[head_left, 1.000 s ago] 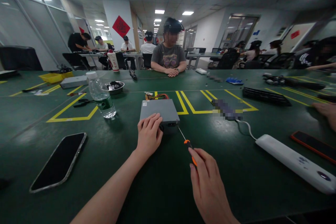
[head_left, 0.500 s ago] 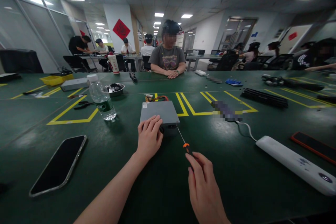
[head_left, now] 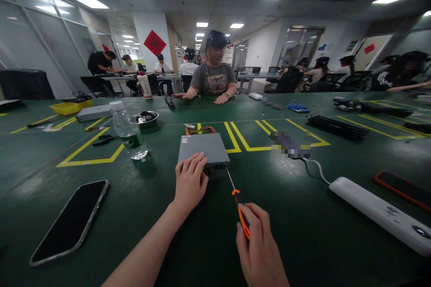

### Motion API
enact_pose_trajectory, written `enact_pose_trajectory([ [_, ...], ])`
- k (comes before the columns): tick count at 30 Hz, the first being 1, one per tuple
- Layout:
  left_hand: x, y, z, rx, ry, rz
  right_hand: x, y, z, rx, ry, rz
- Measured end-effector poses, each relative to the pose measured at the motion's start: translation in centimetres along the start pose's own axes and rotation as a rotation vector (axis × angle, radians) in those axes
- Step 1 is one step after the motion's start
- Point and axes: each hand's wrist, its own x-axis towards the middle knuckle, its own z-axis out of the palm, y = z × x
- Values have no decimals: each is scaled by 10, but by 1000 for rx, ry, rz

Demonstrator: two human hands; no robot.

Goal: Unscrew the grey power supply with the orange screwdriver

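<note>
A grey metal box (head_left: pixel 202 147) with a socket in its near side lies on the green table (head_left: pixel 168 260). Coloured wires (head_left: pixel 202 130) come out behind it. My left hand (head_left: pixel 191 179) rests on the box's near left corner, fingers over the top and thumb at the near side, gripping it. My right hand (head_left: pixel 258 237) is closed round the orange and black handle of a screwdriver (head_left: pixel 243 222). Its thin shaft points up and to the left, the tip at the box's near right corner; whether it sits in a screw cannot be made out.
A water bottle (head_left: pixel 130 136) stands left, near a metal bowl (head_left: pixel 147 119). A phone (head_left: pixel 70 222) lies at the near left. On the right are a white power strip (head_left: pixel 377 213) and an orange-edged phone (head_left: pixel 404 188). A person (head_left: pixel 215 76) sits opposite.
The right hand's fingers have shifted on the screwdriver, showing more of its orange handle. The person opposite has moved their clasped hands apart. My left hand stays on the box.
</note>
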Motion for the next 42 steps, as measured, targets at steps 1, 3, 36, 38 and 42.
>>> enact_pose_trajectory([
  [1, 0, 0, 0, 3, -4, 0, 0, 1, -1, -8, 11, -10],
  [3, 0, 0, -1, 12, -11, 0, 2, 6, -4, -23, 9, 3],
  [36, 0, -1, -1, 31, -29, -1, 7, 9, -9, -51, -18, 77],
  [38, 0, -1, -1, 33, -27, -5, 7, 10, -8, -31, -15, 61],
  [42, 0, 0, -1, 38, -33, -5, 5, 15, -10, -24, -59, 135],
])
